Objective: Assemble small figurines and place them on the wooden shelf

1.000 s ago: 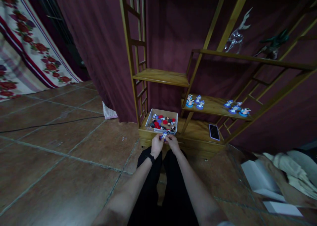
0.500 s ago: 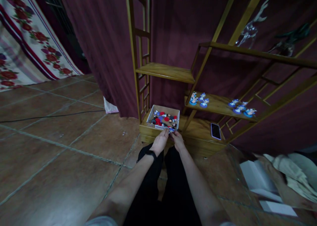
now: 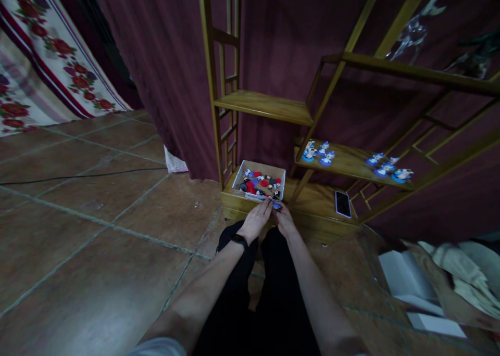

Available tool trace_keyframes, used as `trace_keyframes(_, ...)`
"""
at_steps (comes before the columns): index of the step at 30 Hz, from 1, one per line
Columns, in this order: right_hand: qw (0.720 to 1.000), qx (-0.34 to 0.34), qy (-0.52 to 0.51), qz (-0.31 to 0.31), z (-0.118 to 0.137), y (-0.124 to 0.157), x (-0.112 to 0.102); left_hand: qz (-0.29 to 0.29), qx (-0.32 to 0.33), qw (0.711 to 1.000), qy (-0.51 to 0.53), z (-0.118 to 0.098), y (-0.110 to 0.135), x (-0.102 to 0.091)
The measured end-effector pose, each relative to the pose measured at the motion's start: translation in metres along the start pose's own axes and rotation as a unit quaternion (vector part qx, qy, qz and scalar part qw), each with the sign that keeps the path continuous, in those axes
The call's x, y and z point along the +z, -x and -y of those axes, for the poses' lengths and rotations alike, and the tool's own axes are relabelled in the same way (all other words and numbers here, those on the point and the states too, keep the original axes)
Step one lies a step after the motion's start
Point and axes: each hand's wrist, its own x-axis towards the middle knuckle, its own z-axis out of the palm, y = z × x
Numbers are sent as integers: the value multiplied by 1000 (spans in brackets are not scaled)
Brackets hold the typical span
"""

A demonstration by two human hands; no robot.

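Observation:
Both my left hand [image 3: 256, 220] and my right hand [image 3: 285, 221] are closed around a small blue-and-white figurine [image 3: 276, 206], close to the front edge of a shallow cardboard box [image 3: 250, 166]. Fingers cover most of the figurine. Inside the box lie several small figures and round bases, among them a red disc [image 3: 264, 183]. On the shelf to the right stand several similar figurines on blue bases, such as one white-and-blue figurine [image 3: 327, 159] and another at the right end [image 3: 401, 176].
A wooden display rack [image 3: 265, 106] with stepped shelves rises in front of a dark red curtain [image 3: 164, 85]. A phone [image 3: 342, 204] lies on its lowest board. A clear ornament [image 3: 412, 33] stands higher up. White boxes [image 3: 406, 275] sit on the floor at right.
Both hands have shifted slightly to the right with the figurine still between them. The view has moved a little; the box and shelf figurines look unchanged.

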Motion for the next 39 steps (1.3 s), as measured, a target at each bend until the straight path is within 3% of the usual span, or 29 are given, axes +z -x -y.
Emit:
trace_keyframes(9, 1000, -11, 3, -17, -4, -2, -7, 4, 0, 1000, -6, -6, 1, -2)
trace_keyframes(12, 1000, -12, 0, -10, -4, 0, -7, -1, -13, 999, 37, -8, 2, -3)
trace_keyframes(15, 1000, -17, -3, -14, -3, 1, -6, -53, -53, 989, 126, -5, -1, 2)
trace_keyframes(18, 1000, -11, 2, -6, -2, 1, -6, -136, -129, 948, 257, 5, -7, 12)
trace_keyframes(22, 1000, -1, -4, 0, -2, 0, -5, -158, -275, 835, 449, 24, -16, 25)
trace_keyframes(30, 999, -7, 11, -35, -5, -2, 1, -114, -314, 697, 635, 34, -17, 29)
trace_keyframes(33, 999, -4, 12, -38, -6, -3, 0, -123, -324, 671, 656, 33, -17, 28)
trace_keyframes(39, 999, -15, 7, -38, -8, -3, -1, -129, -304, 674, 661, 34, -18, 30)
